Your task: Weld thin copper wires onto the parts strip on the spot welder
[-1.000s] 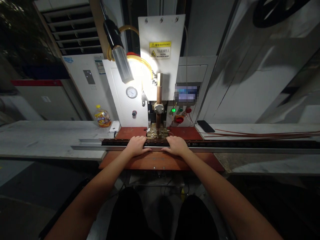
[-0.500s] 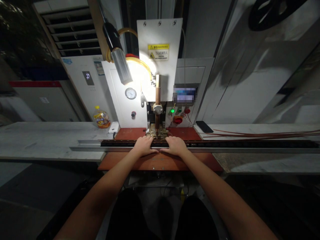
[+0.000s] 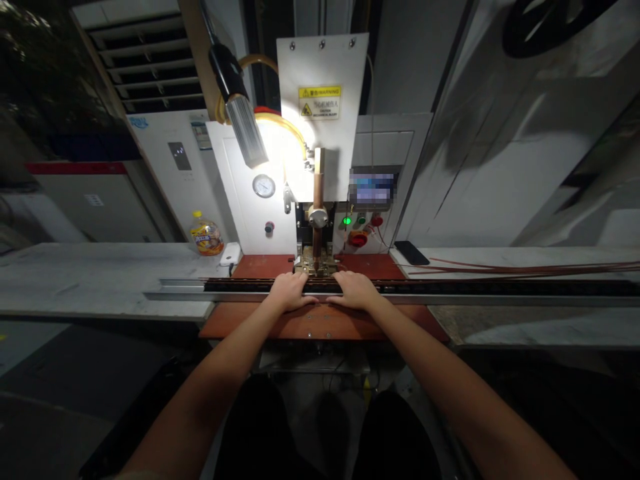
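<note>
A long metal rail (image 3: 175, 295) runs crosswise over the red-brown machine table, with thin copper-coloured strips (image 3: 240, 283) lying along it. My left hand (image 3: 289, 292) grips the rail left of the machine head, thumb along its near side and fingers over the top. On the right of the head, my right hand (image 3: 354, 291) holds the rail in the same way. Between and just behind my hands, the copper electrode (image 3: 317, 233) points down at a small metal fixture (image 3: 309, 261). The undersides of both hands are hidden.
A lit work lamp (image 3: 246, 130) hangs before the white machine panel (image 3: 323, 67). A bottle (image 3: 207, 237) and a white device (image 3: 231, 254) stand at left. At right lie a black phone (image 3: 411, 253) and loose copper-coloured strips (image 3: 500, 268). A green button (image 3: 347, 221) glows.
The whole view has shifted slightly. My right hand has moved a little to the right, widening the gap between my thumbs; my left hand keeps its place on the rail.
</note>
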`<move>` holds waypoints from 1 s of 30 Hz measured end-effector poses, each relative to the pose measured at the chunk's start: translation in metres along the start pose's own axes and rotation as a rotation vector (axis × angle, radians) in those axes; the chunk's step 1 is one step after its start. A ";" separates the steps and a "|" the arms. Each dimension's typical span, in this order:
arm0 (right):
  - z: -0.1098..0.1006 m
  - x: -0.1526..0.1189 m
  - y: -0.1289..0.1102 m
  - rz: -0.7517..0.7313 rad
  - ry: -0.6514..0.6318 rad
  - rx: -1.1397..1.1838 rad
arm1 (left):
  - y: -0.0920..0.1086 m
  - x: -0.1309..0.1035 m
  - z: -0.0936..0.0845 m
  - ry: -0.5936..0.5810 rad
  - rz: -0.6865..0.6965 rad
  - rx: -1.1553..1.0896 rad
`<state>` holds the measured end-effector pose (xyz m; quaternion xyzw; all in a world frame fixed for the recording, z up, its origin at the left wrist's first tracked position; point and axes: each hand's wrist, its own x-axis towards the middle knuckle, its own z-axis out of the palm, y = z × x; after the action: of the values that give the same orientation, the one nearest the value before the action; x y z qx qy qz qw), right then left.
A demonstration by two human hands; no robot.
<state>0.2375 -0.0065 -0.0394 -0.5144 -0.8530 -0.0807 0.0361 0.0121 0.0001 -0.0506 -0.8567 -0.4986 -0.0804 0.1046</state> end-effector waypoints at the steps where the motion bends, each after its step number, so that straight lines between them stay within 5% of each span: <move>1: -0.001 0.000 0.001 -0.010 -0.008 0.006 | 0.000 0.000 0.000 -0.003 -0.002 0.000; 30: 0.013 -0.011 0.020 0.075 0.074 -0.039 | -0.044 -0.020 0.004 0.012 -0.007 0.027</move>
<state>0.2607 -0.0049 -0.0514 -0.5434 -0.8294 -0.1150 0.0605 -0.0365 0.0052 -0.0545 -0.8531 -0.5019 -0.0791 0.1187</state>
